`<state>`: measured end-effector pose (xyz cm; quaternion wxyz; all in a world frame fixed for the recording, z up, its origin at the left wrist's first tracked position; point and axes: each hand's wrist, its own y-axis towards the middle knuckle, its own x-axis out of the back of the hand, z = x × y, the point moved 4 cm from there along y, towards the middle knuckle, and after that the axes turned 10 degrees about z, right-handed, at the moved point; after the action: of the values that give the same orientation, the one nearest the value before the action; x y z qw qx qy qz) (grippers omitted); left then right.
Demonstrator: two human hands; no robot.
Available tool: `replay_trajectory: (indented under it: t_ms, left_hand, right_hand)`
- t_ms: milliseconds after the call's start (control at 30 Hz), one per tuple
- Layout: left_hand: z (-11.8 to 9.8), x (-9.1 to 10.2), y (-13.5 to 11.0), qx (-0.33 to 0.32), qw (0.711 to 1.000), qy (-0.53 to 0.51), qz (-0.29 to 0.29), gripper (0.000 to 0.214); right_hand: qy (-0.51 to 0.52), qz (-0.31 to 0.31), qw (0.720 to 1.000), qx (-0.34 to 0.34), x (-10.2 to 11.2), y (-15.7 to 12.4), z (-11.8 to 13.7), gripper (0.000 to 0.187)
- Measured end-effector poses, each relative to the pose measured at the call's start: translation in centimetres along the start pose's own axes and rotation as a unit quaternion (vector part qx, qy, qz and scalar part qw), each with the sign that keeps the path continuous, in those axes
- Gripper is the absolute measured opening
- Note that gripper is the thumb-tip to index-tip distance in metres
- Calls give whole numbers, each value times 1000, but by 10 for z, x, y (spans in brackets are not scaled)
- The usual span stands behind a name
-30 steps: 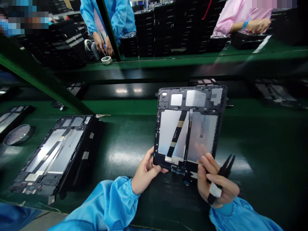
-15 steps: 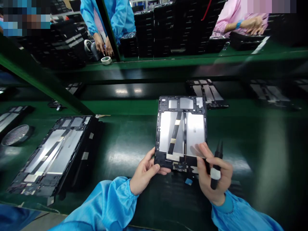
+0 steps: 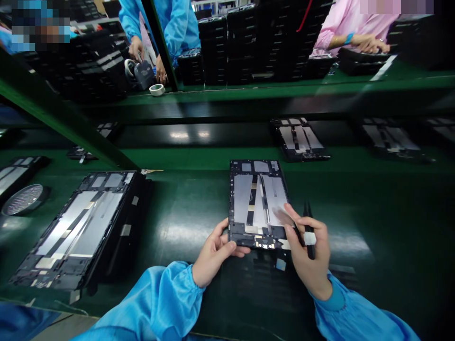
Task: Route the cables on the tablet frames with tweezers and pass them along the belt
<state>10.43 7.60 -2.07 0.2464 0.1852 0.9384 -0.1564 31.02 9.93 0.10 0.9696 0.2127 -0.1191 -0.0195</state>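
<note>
A tablet without its back cover (image 3: 279, 194) is in front of me, showing silver battery plates, a dark ribbon cable and a small board at its near edge. My left hand (image 3: 215, 253) grips its near left corner, thumb on top and fingers below. My right hand (image 3: 311, 251) is closed around black tweezers (image 3: 310, 237) with a white wrap, their tips pointing away from me. The thumb and index finger of that hand are at the tablet's right edge. A small blue tab (image 3: 280, 264) hangs below the near edge.
To the left stands a stack of similar open tablets (image 3: 80, 227), with a round dish (image 3: 25, 199) beyond it. More tablets (image 3: 300, 138) lie on the dark conveyor (image 3: 192, 135). A green post (image 3: 67, 113) slants across the left. Co-workers' hands (image 3: 369, 43) are across the bench, near tall black stacks (image 3: 241, 42).
The held tablet's far end has tipped down and toward the left. My right hand has shifted slightly left with the tweezers. Tablets on the conveyor have slid left.
</note>
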Motion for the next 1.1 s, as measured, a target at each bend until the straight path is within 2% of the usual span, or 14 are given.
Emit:
replay_trajectory:
  t_ms: [200,400,567,833,1100]
  left_hand:
    - [5,4,3,15,999,25,-14,81]
    - [1,2,3,0,998,52,31,76]
    - [0,2,3,10,997,63,44,74]
    - [2,3,3,13,996,73,40,74]
    - [0,1,2,27,997,49,60,69]
  right_hand:
    - [-33,6,999,37,1,-6,2,26]
    - [-68,3,993,97,4,-6,9,35]
    - [-69,-11,993,91,5,-4,9,32]
    - [-63,0,994,94,4,-5,9,30]
    - [-13,1,999,34,6,-5,2,22]
